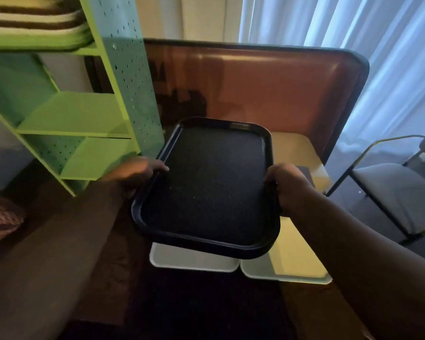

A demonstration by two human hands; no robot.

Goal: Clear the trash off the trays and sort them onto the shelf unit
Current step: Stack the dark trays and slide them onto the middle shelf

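Observation:
A black tray (pixel 206 187) hangs in the air at the middle of the view, bare of trash. My left hand (pixel 139 171) grips its left rim and my right hand (pixel 288 186) grips its right rim. Below it on the table lie a white tray (pixel 194 262) and a pale yellow tray (pixel 295 253), with another yellow tray (pixel 295 148) farther back. The green shelf unit (pixel 84 114) stands to the left. A stack of trays (pixel 35 25) fills its top shelf; the two lower shelves hold nothing.
The brown table (pixel 268 89) runs to the curtains (pixel 353 23) at the back. A metal-framed chair (pixel 398 190) stands at the right. A pink patterned object (pixel 0 222) lies on the floor at the far left.

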